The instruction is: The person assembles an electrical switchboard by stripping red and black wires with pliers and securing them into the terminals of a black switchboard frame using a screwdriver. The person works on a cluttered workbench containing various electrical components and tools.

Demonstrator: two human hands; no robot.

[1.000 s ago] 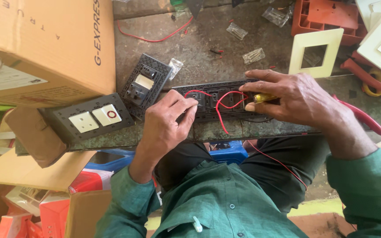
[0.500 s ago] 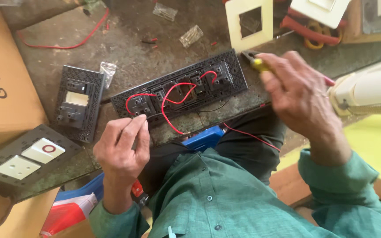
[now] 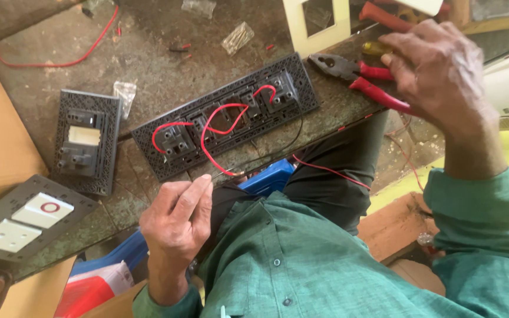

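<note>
Switchboard frame (image 3: pixel 225 115), black, lay on tabletop (image 3: pixel 148 59), its sockets looped with red wire (image 3: pixel 207 138); left hand (image 3: pixel 175 221) pinched the wire's end, right hand (image 3: pixel 437 68) gripped a yellow-handled screwdriver (image 3: pixel 378 48) beside red pliers (image 3: pixel 360 79).

A stained bench (image 3: pixel 166 65) carries a switch plate (image 3: pixel 225 115), pliers (image 3: pixel 360 79) and wire (image 3: pixel 54 53).

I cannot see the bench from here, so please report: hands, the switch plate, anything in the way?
Left hand pinching red wire. Right hand at yellow screwdriver. Long switch plate face down, wired. Red pliers beside it.
</note>
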